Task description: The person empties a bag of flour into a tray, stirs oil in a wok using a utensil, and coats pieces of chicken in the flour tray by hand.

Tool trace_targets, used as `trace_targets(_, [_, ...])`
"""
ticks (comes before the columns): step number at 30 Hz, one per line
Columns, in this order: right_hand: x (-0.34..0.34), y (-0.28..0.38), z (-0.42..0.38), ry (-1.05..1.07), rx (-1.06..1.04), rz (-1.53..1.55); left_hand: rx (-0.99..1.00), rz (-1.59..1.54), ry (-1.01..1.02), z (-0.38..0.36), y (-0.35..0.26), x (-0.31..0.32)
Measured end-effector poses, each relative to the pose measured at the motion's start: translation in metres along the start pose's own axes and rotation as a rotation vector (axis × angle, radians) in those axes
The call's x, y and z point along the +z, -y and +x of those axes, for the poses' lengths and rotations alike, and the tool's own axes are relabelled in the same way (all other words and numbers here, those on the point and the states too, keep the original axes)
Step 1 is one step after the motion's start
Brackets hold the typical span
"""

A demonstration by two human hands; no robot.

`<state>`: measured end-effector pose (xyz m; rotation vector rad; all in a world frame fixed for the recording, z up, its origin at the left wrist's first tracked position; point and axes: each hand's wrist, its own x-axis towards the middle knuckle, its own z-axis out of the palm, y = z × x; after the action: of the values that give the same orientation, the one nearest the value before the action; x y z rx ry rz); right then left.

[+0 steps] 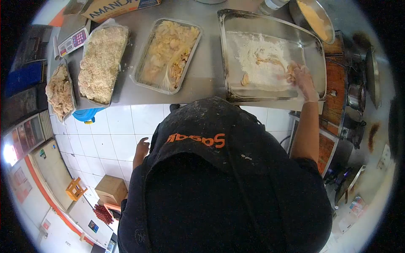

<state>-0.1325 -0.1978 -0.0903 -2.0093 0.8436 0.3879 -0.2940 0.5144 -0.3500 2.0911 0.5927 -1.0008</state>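
Observation:
My right hand, in a clear glove, is closed around a clump of pale, wet raw meat pieces at the right side of a deep metal tray. White flour covers part of the tray's bottom. On the flour lie a long smear of wet pieces and a single small piece. Away from the counter, my left hand hangs low beside my body over the tiled floor. Its fingers are apart and nothing is in them.
Left of the metal tray sits a clear plastic-lined tub of wet raw pieces. Further left are a tray of crumb-coated pieces, a smaller coated batch and a scale. A bowl of orange-yellow powder stands back right.

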Motion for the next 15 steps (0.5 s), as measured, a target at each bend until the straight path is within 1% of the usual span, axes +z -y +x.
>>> trace_targets(3, [-0.007,-0.017,0.013,-0.057,0.041,-0.004,0.021,0.014,0.048,0.007,0.010,-0.002])
trace_targets(4, [-0.004,-0.014,0.006,-0.057,0.041,-0.006,0.020,0.012,0.050,0.010,0.015,-0.001])
trace_targets(6, [0.005,-0.005,-0.012,0.095,-0.226,0.525,-0.010,-0.047,0.049,0.013,0.021,0.001])
trace_targets(7, [0.005,-0.005,-0.011,0.095,-0.226,0.524,-0.009,-0.047,0.050,0.011,0.018,0.001])
trace_targets(9, [0.004,-0.005,-0.005,0.056,-0.145,0.415,0.001,-0.046,0.067,0.006,0.013,0.000])
trace_targets(10, [0.001,-0.011,0.002,0.056,-0.145,0.414,0.002,-0.047,0.068,0.010,0.021,0.002])
trace_targets(12, [-0.006,-0.025,0.017,-0.002,-0.069,0.172,-0.003,-0.362,0.028,0.023,0.044,0.008])
trace_targets(13, [-0.007,-0.023,0.019,-0.001,-0.069,0.171,-0.004,-0.363,0.027,0.023,0.047,0.009])
trace_targets(15, [-0.010,-0.020,0.020,0.039,-0.027,0.015,0.095,-0.223,0.025,0.023,0.050,0.009])
